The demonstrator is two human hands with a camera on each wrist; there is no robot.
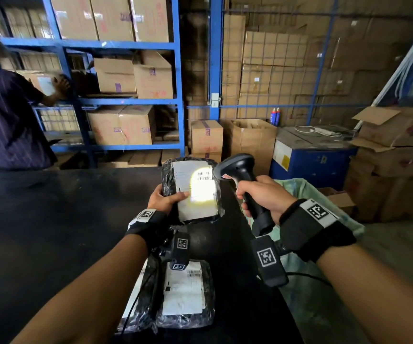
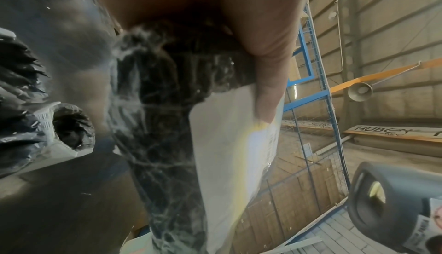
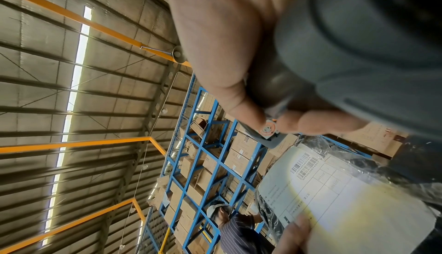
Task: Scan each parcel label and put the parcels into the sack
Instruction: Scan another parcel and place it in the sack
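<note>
My left hand (image 1: 165, 198) grips a black plastic-wrapped parcel (image 1: 169, 175) upright above the table, thumb lying on its white label (image 1: 195, 189). My right hand (image 1: 262, 194) holds a black handheld scanner (image 1: 240, 170) by its handle, head aimed at the label. A bright patch of scanner light falls on the label below the barcodes (image 3: 307, 165). The left wrist view shows the parcel (image 2: 162, 125) edge-on with the scanner head (image 2: 387, 201) at lower right. Two more wrapped parcels (image 1: 185, 294) lie flat on the table below my wrists. A pale green sack (image 1: 299, 189) stands open to the right of the table.
The black table (image 1: 51, 232) stretches left. Behind it another person in a striped shirt (image 1: 4, 115) handles a box at blue shelving (image 1: 178, 100) loaded with cartons. A blue machine (image 1: 309, 160) and stacked cardboard boxes (image 1: 394, 145) stand at the right.
</note>
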